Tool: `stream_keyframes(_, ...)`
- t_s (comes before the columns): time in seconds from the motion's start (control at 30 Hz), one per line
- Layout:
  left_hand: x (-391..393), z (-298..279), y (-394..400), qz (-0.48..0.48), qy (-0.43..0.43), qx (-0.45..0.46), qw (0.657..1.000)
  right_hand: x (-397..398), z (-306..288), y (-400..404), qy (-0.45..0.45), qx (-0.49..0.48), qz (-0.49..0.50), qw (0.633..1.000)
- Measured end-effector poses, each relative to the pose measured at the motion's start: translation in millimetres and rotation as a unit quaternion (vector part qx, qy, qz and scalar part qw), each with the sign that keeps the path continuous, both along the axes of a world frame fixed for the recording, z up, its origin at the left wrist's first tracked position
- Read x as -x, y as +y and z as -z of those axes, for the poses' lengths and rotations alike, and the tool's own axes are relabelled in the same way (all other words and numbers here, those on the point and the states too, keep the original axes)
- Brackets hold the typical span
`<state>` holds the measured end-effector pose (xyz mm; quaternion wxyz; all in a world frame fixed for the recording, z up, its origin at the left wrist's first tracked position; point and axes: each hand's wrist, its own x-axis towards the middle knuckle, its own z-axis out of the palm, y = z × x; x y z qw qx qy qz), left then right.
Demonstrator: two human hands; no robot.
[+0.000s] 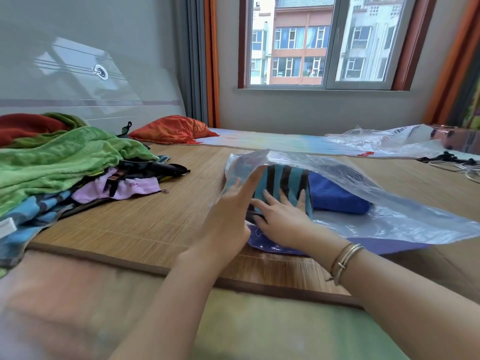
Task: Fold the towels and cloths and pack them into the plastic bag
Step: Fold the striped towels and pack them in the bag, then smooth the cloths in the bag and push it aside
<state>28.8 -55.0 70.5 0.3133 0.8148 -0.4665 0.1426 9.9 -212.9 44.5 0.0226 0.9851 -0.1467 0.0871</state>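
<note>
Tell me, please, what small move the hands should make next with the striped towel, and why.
Probably the right hand should push the striped towel deeper into the plastic bag, beside the blue towel. The striped towel sits at the mouth, which the left hand lifts open, and its near edge is only partly inside.

1 head-worn camera looks forward and down, close over a bamboo mat (161,224), toward a window (324,42).

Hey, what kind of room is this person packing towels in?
Most likely a bedroom in a flat: the work surface looks like a bed covered by a woven bamboo mat, with an orange satin pillow near the wall and a curtained window facing apartment blocks.
</note>
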Motion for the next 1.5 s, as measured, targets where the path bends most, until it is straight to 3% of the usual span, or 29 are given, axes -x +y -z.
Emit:
stream_keyframes(0.07, -2, -4, -1, 0.008, 0.003, 0.007, 1.0, -5, 5, 2, 0.038, 0.046, 0.041, 0.997)
stream_keyframes(0.17, -4, -16, -1, 0.024, 0.017, 0.005, 1.0, -23, 7, -3, 0.08, 0.012, 0.033, 0.996)
stream_keyframes(0.47, -18, -18, 7, 0.086, 0.074, 0.009, 0.994, -80, 13, -53, 0.035, 0.038, -0.015, 0.999)
stream_keyframes(0.7, -19, -6, 5, 0.091, 0.019, 0.021, 0.995, -26, 7, -31, 0.023, -0.075, 0.012, 0.997)
stream_keyframes(0.8, -20, -1, 13, 0.104, 0.013, 0.018, 0.994, 12, -2, 1, -0.055, -0.078, 0.029, 0.995)
stream_keyframes(1.0, -16, 0, 61, 0.062, 0.006, 0.006, 0.998, 69, -16, 75, -0.185, -0.019, 0.009, 0.982)
stream_keyframes(1.2, -1, 27, 136, -0.047, 0.092, 0.146, 0.984, 77, -22, 134, -0.217, 0.001, -0.021, 0.976)
stream_keyframes(1.33, -19, 46, 180, -0.144, 0.169, 0.229, 0.948, 51, -21, 180, -0.203, -0.055, -0.09, 0.973)
stream_keyframes(1.5, -48, 47, 231, -0.241, 0.147, 0.281, 0.917, -5, -1, 230, -0.173, -0.142, -0.158, 0.962)
